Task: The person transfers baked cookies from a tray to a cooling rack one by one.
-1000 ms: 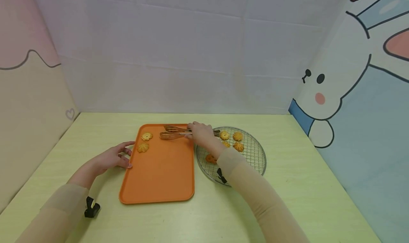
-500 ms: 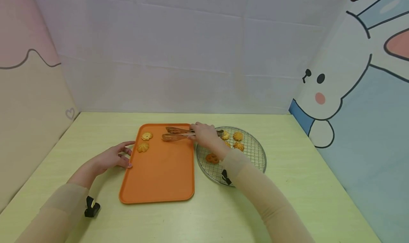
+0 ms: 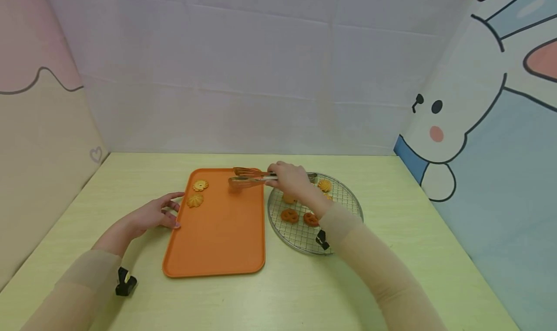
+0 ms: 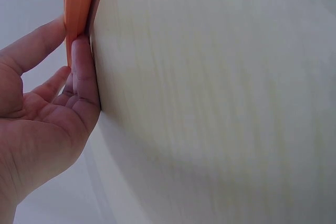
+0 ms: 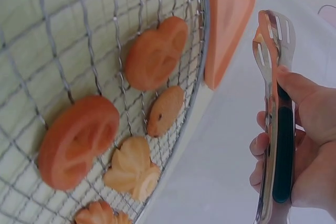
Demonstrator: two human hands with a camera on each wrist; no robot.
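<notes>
My right hand (image 3: 292,180) grips metal tongs (image 5: 283,156) with dark green handle pads. The tongs' slotted heads (image 3: 250,177) point left above the far right part of an orange tray (image 3: 217,239), slightly apart. At the tray's left rim, my left hand (image 3: 154,215) holds the edge between thumb and fingers; the left wrist view has digits on both sides of the rim. A flower-shaped cookie (image 3: 200,186) and a swirled cookie (image 3: 195,201) lie at the tray's upper left. Right of the tray, a round wire cooling rack (image 3: 344,215) bears several cookies, partly hidden by my right arm.
Two pretzel-shaped cookies, one (image 3: 289,216) left of the other (image 3: 311,219), lie on the rack. A swirled cookie (image 3: 324,185) lies toward its far side. White cloth (image 3: 243,79) stands behind the pale table (image 3: 143,171), with printed panels (image 3: 500,152) at the sides.
My right hand has moved right with the tongs, their heads shifting across the tray toward its right rim. More of the rack's near left cookies now show. My left hand has stayed at the tray.
</notes>
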